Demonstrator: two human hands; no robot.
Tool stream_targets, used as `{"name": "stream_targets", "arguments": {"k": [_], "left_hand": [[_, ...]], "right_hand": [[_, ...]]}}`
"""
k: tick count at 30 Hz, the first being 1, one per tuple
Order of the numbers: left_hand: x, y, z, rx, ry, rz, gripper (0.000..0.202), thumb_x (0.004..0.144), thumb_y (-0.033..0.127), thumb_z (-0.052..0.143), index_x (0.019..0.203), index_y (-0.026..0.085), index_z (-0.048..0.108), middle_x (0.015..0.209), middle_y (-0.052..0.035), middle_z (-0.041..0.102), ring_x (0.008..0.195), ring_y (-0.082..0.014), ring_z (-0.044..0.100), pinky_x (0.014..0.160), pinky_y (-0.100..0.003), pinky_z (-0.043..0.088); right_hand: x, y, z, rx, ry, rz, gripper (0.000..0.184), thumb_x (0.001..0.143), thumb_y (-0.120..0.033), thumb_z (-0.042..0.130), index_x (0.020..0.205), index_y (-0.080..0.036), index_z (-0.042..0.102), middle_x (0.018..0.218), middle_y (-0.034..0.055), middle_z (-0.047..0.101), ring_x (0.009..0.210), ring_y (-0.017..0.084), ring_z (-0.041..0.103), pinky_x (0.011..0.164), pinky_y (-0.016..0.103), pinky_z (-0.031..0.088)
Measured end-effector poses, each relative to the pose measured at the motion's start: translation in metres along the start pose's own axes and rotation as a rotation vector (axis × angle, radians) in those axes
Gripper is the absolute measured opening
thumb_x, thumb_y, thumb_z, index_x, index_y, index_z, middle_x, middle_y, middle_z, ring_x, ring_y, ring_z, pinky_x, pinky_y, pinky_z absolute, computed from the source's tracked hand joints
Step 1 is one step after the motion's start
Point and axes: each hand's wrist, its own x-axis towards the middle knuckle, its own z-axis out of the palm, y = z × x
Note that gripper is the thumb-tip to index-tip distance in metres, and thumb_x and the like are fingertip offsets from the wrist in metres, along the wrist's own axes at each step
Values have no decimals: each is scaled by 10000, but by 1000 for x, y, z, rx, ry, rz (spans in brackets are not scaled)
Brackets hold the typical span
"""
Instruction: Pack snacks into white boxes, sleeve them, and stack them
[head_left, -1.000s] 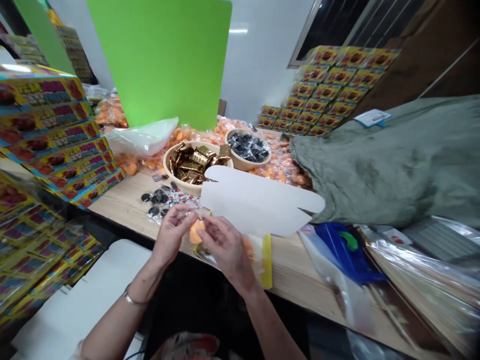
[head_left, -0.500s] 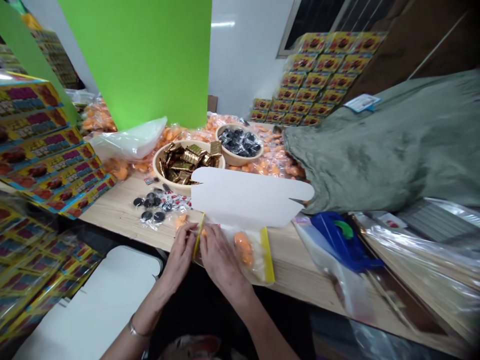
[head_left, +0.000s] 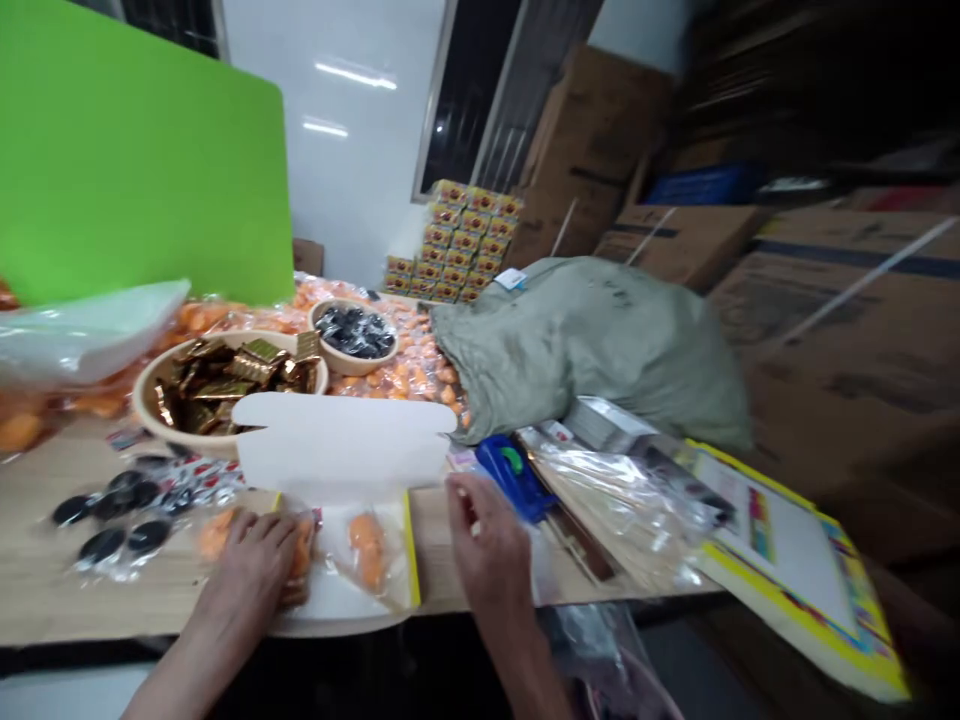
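Note:
An open box (head_left: 414, 550) with yellow side edges lies on the table, its white lid (head_left: 345, 440) raised behind it. Inside, an orange piece in clear wrap (head_left: 366, 550) rests at the right. My left hand (head_left: 259, 555) is closed over the box's left wall, between a wrapped orange piece outside and brownish-orange packets within. Its fingertips are partly blurred. My right hand (head_left: 491, 545) hovers right of the box, apart from it, fingers curled in with nothing visible in them. Just beyond it is a blue tape dispenser (head_left: 517, 480).
A bowl of gold-brown packets (head_left: 142, 405) and a bowl of black wrapped pieces (head_left: 352, 362) stand behind. Black discs (head_left: 101, 545) lie left. A grey-green sack (head_left: 585, 350) spills orange pieces. Right are clear bags (head_left: 637, 490) and yellow-edged printed sheets (head_left: 795, 560).
My right hand has left the box and moved right, its fingers curling in. My left hand stays at the box's left side. The view has turned right.

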Motion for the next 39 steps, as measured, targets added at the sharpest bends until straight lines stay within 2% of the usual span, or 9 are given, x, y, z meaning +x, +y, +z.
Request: {"name": "stream_targets", "arguments": {"k": [6,13,15,18,23,27,31,36,39], "left_hand": [[-2,-13,21,95,32,39,421,732,105,518,1106,169,701,1267,-164,638,1148,-329,577,985,-475,400],[5,-8,11,80,212,202,401,806,72,410,1124,131,646,995,-130,721,937,-280,661,1002,-501,424],[3,-4,5,-56,287,116,315,865,157,411,1079,163,643,1037,-128,708,961,-285,650,941,-485,470],[-7,-1,-3,-439,380,-163,267,895,340,480,1091,216,610,1162,-110,652,1076,-289,610,959,-467,483],[-13,2,-11,-1119,526,-808,645,649,554,762,1165,248,525,1164,-72,589,1217,-362,522,1096,-601,338],[11,6,-13,-1286,643,-814,810,513,494,870,1198,256,510,1220,-71,557,1316,-361,439,1151,-591,257],[23,9,-9,-1385,613,-759,995,446,449,908,1314,302,444,1413,-85,459,1366,-354,396,1168,-555,251],[10,11,-6,-1481,487,-851,999,433,451,918,1322,325,482,1441,-72,492,1388,-364,371,1182,-544,218],[4,11,-3,-1475,461,-921,939,421,512,902,1277,378,539,1397,-9,558,1391,-373,361,1184,-553,207]], "right_hand": [[49,97,-53,-325,-15,-8,333,934,-255,373,930,-143,687,915,121,730,871,226,663,819,358,501],[30,100,-56,-264,-296,137,314,916,-254,394,890,-194,701,864,70,749,786,213,692,715,305,487],[14,101,-53,-211,-384,152,295,907,-238,410,885,-201,701,855,58,752,775,209,696,708,299,489],[-4,111,-53,-249,-255,146,312,916,-224,390,923,-169,697,916,101,745,831,226,688,779,329,493],[-7,121,-61,-237,-92,151,287,937,-260,406,891,-167,674,866,94,714,821,221,664,785,341,495],[-1,115,-51,-95,-218,81,227,920,-227,441,884,-175,659,897,78,712,836,203,662,786,325,503],[-2,115,-45,-208,-115,52,234,920,-218,431,941,-156,656,939,110,701,901,238,642,850,377,495],[37,148,-83,-520,-3,47,306,943,-185,368,1072,-139,642,1026,138,680,959,246,602,871,368,463],[93,185,-115,-835,-128,216,379,973,-214,312,1097,-88,648,1108,199,651,1055,295,562,885,394,428]]}}
